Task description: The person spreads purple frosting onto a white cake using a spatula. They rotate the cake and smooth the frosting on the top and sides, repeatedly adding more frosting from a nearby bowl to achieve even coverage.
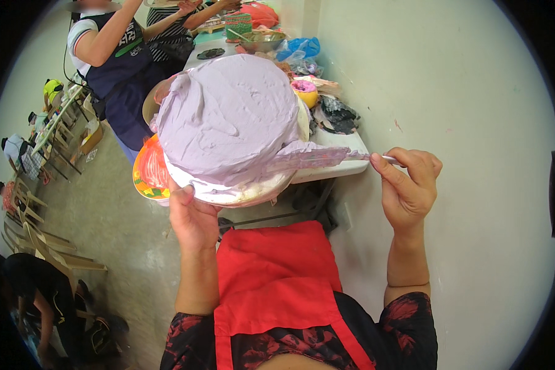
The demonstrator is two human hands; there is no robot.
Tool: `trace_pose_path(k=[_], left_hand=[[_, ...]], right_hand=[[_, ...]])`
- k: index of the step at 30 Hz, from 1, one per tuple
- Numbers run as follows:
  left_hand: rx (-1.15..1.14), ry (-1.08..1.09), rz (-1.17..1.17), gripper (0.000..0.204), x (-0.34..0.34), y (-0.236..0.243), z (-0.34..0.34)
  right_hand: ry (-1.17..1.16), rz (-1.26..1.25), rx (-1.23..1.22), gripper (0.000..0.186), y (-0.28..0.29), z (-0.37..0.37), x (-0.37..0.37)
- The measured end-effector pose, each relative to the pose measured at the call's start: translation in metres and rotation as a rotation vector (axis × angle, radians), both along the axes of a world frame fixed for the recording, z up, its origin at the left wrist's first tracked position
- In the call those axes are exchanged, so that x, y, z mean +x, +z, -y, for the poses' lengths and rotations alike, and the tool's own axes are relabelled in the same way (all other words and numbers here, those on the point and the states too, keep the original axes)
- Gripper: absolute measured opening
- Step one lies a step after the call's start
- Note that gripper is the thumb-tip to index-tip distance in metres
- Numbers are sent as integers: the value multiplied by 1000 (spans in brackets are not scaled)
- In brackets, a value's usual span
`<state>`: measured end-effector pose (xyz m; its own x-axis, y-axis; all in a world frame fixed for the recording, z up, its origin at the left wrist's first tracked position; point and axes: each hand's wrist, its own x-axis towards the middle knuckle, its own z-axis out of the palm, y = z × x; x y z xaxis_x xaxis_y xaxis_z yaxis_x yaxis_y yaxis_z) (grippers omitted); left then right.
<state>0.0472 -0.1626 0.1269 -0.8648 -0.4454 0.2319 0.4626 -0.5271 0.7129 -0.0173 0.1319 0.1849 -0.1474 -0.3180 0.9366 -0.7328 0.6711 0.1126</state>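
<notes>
A round cake (234,111) covered in pale lilac frosting sits tilted toward me on a whitish round board (253,195). The frosting has ridges and a raised fold near its left side. My left hand (194,219) is closed on the board's near left edge, thumb on top; the fingers underneath are partly hidden. My right hand (410,185) pinches the handle of a spatula (317,157) to the right of the cake. Lilac frosting coats the spatula's blade, which lies against the cake's lower right side.
Behind the cake, a white table (345,165) holds a blue plastic bag (302,48), a crumpled black bag (336,115) and a yellow-and-pink container (304,92). An orange-rimmed bowl (147,176) is left of the cake. A person in a dark apron (126,80) stands close by. A wall rises at right.
</notes>
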Motion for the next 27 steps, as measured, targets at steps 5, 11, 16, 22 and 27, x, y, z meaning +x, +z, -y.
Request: trace_pose_path(k=[5,11,16,22,27], left_hand=[[-23,-53,-6,72,2,-3,5],[-5,-77,4,72,5,-2,8],[28,-93,-15,68,6,-7,14],[-3,-170,-90,64,7,-10,22],[-15,-151,-93,68,7,-13,24]], right_hand=[[1,-1,19,42,1,-4,0],[9,1,32,40,4,-6,3],[19,-11,48,39,7,-8,4],[24,-5,59,36,10,-10,9],[32,-14,74,35,12,-13,10]])
